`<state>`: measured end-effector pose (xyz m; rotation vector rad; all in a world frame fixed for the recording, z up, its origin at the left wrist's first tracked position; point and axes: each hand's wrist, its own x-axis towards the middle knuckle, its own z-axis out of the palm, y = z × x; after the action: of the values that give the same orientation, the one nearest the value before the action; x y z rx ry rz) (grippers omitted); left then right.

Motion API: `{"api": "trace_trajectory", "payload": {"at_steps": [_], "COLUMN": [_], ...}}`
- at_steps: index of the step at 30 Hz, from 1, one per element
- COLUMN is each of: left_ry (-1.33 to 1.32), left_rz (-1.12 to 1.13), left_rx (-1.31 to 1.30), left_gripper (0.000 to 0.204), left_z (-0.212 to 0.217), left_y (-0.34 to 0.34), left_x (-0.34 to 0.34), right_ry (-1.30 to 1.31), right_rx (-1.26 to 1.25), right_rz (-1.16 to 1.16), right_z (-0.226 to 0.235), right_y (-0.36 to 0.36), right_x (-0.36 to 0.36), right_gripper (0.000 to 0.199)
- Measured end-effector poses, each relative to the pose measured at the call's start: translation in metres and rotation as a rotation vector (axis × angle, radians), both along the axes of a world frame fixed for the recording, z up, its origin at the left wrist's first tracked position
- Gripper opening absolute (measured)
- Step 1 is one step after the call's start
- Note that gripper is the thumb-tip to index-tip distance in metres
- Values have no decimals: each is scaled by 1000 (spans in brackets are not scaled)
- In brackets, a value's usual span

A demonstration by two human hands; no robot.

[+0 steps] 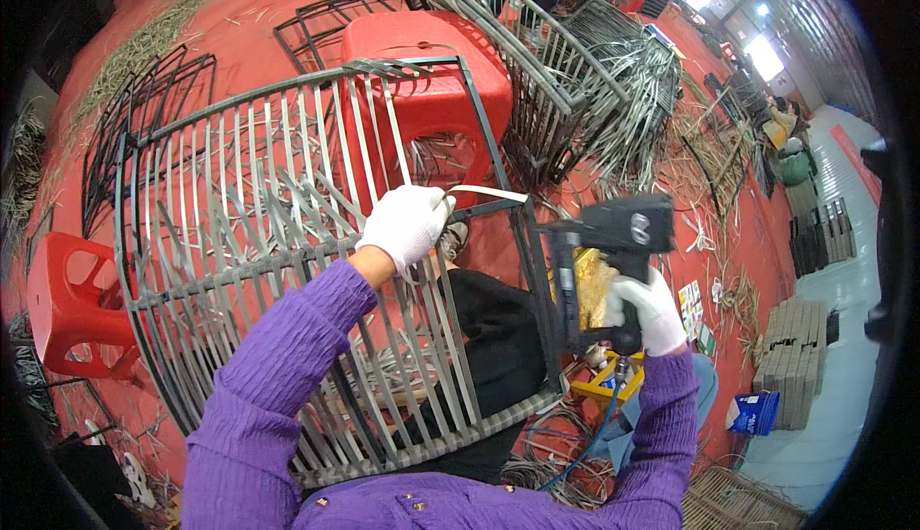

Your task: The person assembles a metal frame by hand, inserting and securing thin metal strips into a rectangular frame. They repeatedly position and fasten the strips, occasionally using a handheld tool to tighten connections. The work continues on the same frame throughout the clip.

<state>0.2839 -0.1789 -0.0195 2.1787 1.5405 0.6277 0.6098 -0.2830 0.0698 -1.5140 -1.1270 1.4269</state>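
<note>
A black metal frame with grey flat strips woven across it (216, 286) leans over my lap, its far end against a red plastic stool (422, 36). My left hand (407, 226), in a white glove, is closed in a pinch on the end of a pale flat strip (489, 191) near the frame's middle bar. The strip's other end reaches the right side of the frame. Just right of the frame, my right hand (656, 314), also gloved, grips the handle of a black air stapler (628, 225). A blue hose (585, 449) runs down from it.
Another red stool (72, 305) stands at the left. Black bare frames (144, 127) lie behind it. Woven frames (551, 60) and a heap of grey strips (637, 118) are at the back. A yellow tray (610, 380) sits below the stapler. Another person's arms show at the top.
</note>
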Motion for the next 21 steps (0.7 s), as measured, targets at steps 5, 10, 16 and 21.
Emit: {"api": "trace_trajectory", "payload": {"at_steps": [5,10,16,21], "left_ry": [11,5,-37,212], "left_rz": [35,36,18,-119], "left_rx": [-33,-32,-16,198], "left_gripper": [39,40,37,32], "left_z": [4,2,-6,-7], "left_y": [-2,-2,1,10], "left_x": [1,0,-1,-7], "right_ry": [-292,-387,-514,-339], "right_rx": [-33,-43,15,-67], "right_rz": [278,341,512,349], "right_z": [12,28,37,41], "right_y": [33,43,53,48], "right_x": [-86,-111,-118,-69], "right_gripper": [12,12,15,19]}}
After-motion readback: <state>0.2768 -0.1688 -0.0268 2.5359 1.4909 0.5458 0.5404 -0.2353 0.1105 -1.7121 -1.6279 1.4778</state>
